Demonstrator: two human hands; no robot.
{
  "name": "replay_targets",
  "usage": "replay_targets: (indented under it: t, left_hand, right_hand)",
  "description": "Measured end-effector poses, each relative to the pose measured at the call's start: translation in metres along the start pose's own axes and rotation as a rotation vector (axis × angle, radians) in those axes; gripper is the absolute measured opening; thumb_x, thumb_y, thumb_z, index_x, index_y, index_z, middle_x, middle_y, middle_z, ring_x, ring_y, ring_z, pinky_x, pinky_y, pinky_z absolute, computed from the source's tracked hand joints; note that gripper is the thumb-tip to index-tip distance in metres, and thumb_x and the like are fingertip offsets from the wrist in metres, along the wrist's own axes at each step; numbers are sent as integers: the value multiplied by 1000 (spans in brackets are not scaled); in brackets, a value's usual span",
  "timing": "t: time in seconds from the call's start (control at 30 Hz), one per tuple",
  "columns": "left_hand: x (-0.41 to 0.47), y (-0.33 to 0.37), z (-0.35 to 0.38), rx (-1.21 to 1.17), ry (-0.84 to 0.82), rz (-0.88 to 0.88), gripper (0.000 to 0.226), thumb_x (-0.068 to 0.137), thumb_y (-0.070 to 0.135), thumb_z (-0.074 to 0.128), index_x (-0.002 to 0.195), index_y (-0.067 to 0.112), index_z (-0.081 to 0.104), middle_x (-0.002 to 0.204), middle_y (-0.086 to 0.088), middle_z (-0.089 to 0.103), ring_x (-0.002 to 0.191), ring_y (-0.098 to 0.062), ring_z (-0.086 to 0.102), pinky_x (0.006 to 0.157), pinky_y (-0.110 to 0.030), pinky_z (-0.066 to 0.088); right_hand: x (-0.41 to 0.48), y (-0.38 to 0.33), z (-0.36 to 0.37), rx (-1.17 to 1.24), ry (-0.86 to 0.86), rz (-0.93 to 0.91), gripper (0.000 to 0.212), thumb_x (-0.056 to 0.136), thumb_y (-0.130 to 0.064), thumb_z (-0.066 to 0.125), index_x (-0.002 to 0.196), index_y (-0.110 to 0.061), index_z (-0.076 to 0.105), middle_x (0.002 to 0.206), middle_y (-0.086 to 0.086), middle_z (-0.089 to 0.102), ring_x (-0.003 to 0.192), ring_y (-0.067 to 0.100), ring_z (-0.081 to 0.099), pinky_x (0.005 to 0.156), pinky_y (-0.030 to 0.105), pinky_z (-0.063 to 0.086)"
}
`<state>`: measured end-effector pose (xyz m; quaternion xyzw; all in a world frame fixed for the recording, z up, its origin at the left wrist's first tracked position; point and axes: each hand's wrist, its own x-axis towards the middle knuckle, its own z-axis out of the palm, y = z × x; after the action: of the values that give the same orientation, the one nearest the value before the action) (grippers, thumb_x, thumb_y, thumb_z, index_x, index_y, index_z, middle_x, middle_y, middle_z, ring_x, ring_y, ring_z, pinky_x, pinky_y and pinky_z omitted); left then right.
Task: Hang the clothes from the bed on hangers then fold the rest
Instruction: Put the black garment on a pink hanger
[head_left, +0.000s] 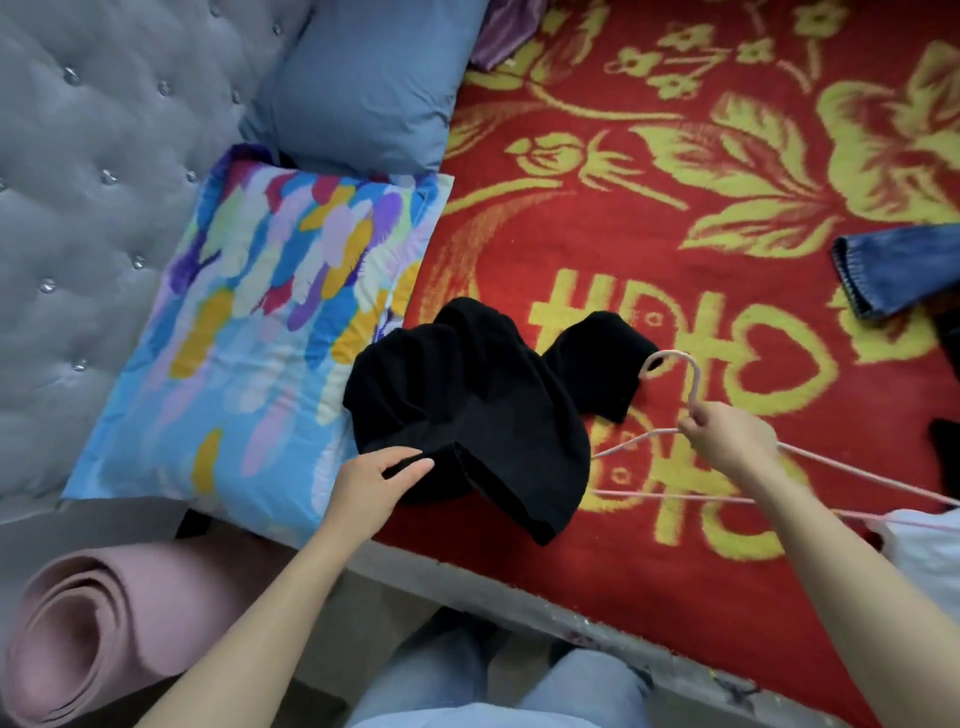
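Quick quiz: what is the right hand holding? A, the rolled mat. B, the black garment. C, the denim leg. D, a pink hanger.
D: the right hand grips the pink hanger just below its hook, while the left hand pinches the edge of the black garment.

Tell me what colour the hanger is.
Pale pink; the head view shows the hanger best.

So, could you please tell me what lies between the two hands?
In the head view, between the left hand and right hand lie the black garment, then an arm of the pink hanger over the red blanket.
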<state>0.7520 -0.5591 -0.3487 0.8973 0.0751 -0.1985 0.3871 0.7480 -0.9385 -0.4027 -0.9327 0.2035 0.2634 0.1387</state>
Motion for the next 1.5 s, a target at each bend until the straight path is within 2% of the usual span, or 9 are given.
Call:
replay_targets:
  t: [0.13, 0.2, 0.43, 0.53, 0.7, 0.83, 1.1, 1.33, 1.5]
  left_hand:
    - [5, 34, -16, -90, 28, 119, 8, 81, 23, 72, 87, 27, 74, 76, 33, 64, 84, 16, 59, 71, -1, 41]
    - [12, 55, -25, -111, 49, 174, 8, 81, 21, 73, 88, 23, 76, 73, 34, 64, 83, 17, 60, 71, -1, 41]
    - [33, 119, -58, -279, 161, 290, 8, 81, 17, 72, 76, 22, 73, 62, 26, 65, 64, 11, 60, 61, 0, 40]
    - [36, 139, -71, -336, 192, 345, 22, 84, 16, 69, 66, 29, 69, 57, 21, 65, 57, 12, 57, 56, -2, 39]
    - [39, 166, -97, -351, 293, 417, 4, 83, 17, 70, 80, 19, 72, 71, 16, 65, 67, 10, 55, 61, 1, 39]
    - [34, 183, -110, -408, 321, 462, 12, 84, 16, 69, 73, 19, 70, 61, 17, 64, 59, 4, 55, 56, -4, 40]
    - [19, 208, -126, -447, 308, 617, 23, 84, 15, 69, 65, 27, 69, 59, 18, 66, 57, 8, 57, 56, -4, 41]
    - [7, 215, -128, -457, 355, 632, 26, 85, 15, 68, 63, 29, 68, 56, 20, 65, 57, 9, 58, 54, -3, 40]
    - [2, 212, -134, -483, 390, 622, 21, 85, 18, 68, 65, 27, 70, 58, 18, 66, 58, 7, 59, 54, -5, 42]
  right_hand:
    - [-46, -14, -108, -72, 622, -327, 25, 86, -13, 63, 64, -3, 58, 57, 15, 63, 53, 35, 61, 53, 32, 37]
    - [-69, -24, -149, 51, 768, -397, 24, 83, -11, 69, 64, 0, 59, 50, 17, 59, 46, 34, 59, 48, 29, 34]
    - [-118, -46, -216, 536, 660, -513, 19, 89, -17, 62, 73, -6, 62, 58, 0, 54, 59, 23, 50, 62, 37, 41]
    - [-130, -45, -238, 555, 707, -528, 20, 89, -16, 62, 74, -3, 63, 52, -6, 48, 51, 19, 44, 54, 29, 36]
    - [-148, -43, -275, 582, 780, -524, 21, 89, -19, 61, 69, -14, 59, 51, -8, 47, 49, 13, 43, 55, 31, 34]
    - [-162, -38, -292, 657, 765, -538, 28, 90, -18, 60, 63, -22, 57, 51, -4, 50, 45, 7, 42, 54, 26, 37]
    - [-183, -44, -298, 581, 779, -488, 25, 91, -21, 59, 66, -16, 58, 55, 0, 52, 53, 22, 47, 63, 42, 44]
    - [-190, -45, -307, 789, 765, -488, 27, 90, -13, 60, 64, -10, 62, 44, -6, 49, 40, 10, 38, 42, 20, 33]
    - [-193, -45, -319, 860, 691, -471, 27, 89, -14, 62, 63, -6, 64, 62, 12, 51, 62, 24, 38, 54, 25, 31]
